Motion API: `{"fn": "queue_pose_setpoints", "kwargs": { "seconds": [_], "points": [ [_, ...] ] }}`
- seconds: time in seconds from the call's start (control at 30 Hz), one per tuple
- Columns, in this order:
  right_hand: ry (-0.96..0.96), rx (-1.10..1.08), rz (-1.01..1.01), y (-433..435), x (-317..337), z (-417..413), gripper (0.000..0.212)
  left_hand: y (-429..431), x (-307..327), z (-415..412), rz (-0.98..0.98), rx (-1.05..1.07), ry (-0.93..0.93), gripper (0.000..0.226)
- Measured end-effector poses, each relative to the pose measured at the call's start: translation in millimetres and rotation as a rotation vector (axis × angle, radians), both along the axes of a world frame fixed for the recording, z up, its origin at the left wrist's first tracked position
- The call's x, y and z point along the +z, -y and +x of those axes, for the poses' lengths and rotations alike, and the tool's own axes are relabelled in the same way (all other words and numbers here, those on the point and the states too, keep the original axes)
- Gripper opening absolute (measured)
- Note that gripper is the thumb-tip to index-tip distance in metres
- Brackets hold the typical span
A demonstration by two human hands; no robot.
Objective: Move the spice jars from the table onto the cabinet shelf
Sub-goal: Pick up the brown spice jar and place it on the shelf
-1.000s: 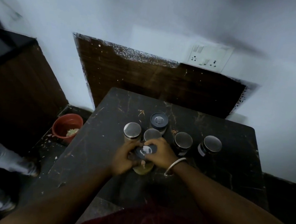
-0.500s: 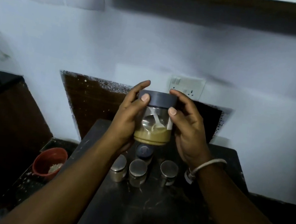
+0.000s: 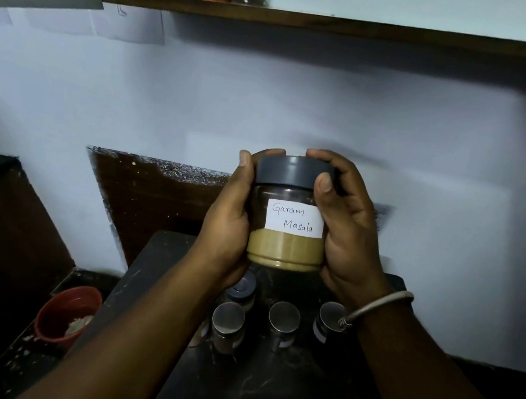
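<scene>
Here both hands' fingers (image 3: 247,163) clasp the jar (image 3: 289,216) midair, well below the shelf edge (image 3: 311,22).

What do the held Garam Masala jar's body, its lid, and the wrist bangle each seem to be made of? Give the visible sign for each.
Garam Masala jar body: clear glass or plastic, glossy; the tan powder shows through, but which of the two is unclear.
Lid: probably plastic; matte, even grey.
Bangle on the right hand: likely metal; thin, silvery, with a faint sheen.
</scene>
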State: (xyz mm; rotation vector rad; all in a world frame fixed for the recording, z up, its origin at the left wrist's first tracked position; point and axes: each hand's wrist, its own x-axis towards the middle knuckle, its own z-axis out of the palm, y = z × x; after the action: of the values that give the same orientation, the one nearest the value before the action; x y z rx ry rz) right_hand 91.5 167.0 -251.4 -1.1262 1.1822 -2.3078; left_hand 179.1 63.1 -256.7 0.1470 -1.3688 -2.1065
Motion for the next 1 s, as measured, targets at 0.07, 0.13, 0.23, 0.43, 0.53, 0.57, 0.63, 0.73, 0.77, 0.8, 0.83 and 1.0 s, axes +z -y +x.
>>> {"fn": "queue_pose_setpoints", "kwargs": {
  "seconds": [0.07, 0.13, 0.23, 0.43, 0.53, 0.57, 0.63, 0.73, 0.77, 0.8, 0.83, 1.0],
  "points": [
    [-0.024, -0.011, -0.014, -1, 6, 0, 0.023, -2, 5, -1, -0.024, 0.011, -0.005, 0.051],
    [-0.043, -0.009, -0.023, -2, 10, 0, 0.024, -2, 8, -3, -0.043, 0.009, -0.012, 0.05],
    [-0.05, 0.01, -0.034, -3, 13, -1, 0.024, -3, 9, -4, -0.047, -0.008, -0.026, 0.052],
    [-0.051, 0.007, -0.034, -3, 15, -2, 0.025, -5, 12, -5, -0.045, -0.002, -0.023, 0.051],
    [-0.048, 0.011, -0.032, -3, 15, -3, 0.026, -7, 14, -5, -0.041, -0.005, -0.022, 0.053],
    [-0.045, 0.014, -0.034, -3, 15, -4, 0.026, -7, 14, -5, -0.042, -0.003, -0.021, 0.053],
    [-0.041, 0.019, -0.037, -3, 16, -4, 0.026, -7, 15, -6, -0.043, 0.0, -0.02, 0.053],
    [-0.036, 0.016, -0.033, -2, 15, -5, 0.026, -8, 16, -7, -0.036, 0.007, -0.023, 0.058],
    [-0.035, 0.014, -0.031, -2, 14, -5, 0.026, -8, 16, -7, -0.032, 0.009, -0.025, 0.061],
    [-0.034, 0.015, -0.029, -2, 14, -6, 0.025, -8, 17, -8, -0.03, 0.01, -0.029, 0.065],
    [-0.033, 0.016, -0.027, -2, 14, -6, 0.025, -8, 17, -8, -0.027, 0.01, -0.03, 0.066],
    [-0.029, 0.014, -0.023, 0, 16, -8, 0.025, -5, 17, -10, -0.02, 0.003, -0.031, 0.065]
  ]
}}
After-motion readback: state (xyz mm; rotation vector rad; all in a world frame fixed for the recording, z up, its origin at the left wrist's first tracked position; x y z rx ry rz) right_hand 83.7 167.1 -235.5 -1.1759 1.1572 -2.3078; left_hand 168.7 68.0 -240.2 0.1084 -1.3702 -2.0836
